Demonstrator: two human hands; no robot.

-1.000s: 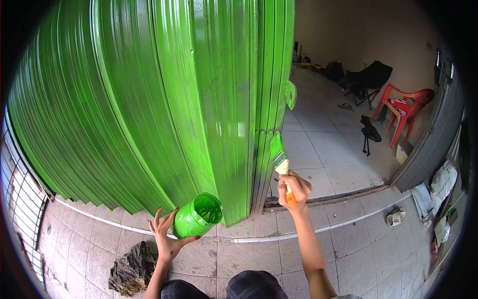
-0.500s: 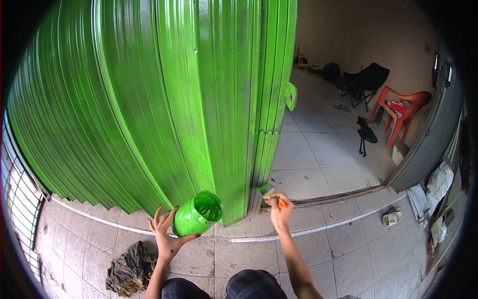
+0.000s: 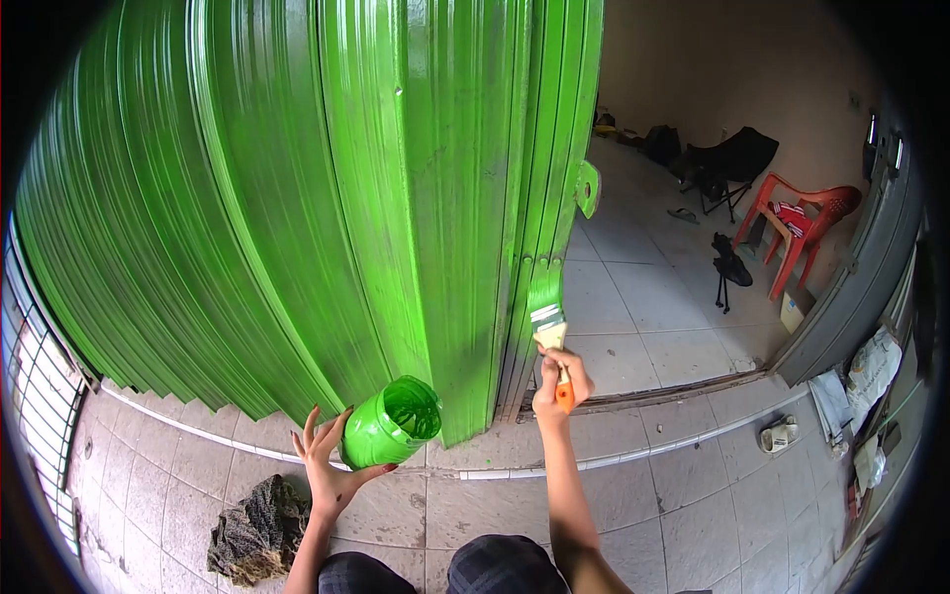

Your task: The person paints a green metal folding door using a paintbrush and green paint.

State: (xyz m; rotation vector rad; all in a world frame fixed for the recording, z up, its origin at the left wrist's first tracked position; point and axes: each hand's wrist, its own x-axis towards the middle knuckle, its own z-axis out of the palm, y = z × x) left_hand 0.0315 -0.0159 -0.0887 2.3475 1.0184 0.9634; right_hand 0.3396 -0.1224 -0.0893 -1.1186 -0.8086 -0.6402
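My left hand [image 3: 332,460] holds a green paint-covered can [image 3: 381,431], tilted with its open mouth up and to the right; some of its fingers are spread. Wrapped round the orange and cream handle of a paintbrush [image 3: 550,332], my right hand [image 3: 562,384] is closed. The brush points upward, and its green bristles lie against the right edge of the green folding metal door [image 3: 366,198], below a row of rivets.
A crumpled dark cloth [image 3: 259,530] lies on the tiled floor at lower left. Through the doorway are a red chair [image 3: 807,223], a black folding chair [image 3: 732,158] and a small black tripod [image 3: 730,265]. A metal grille stands at far left.
My right hand has turned the brush upright and raised its bristles from near the door's lower corner to higher on its edge. The can has hardly moved.
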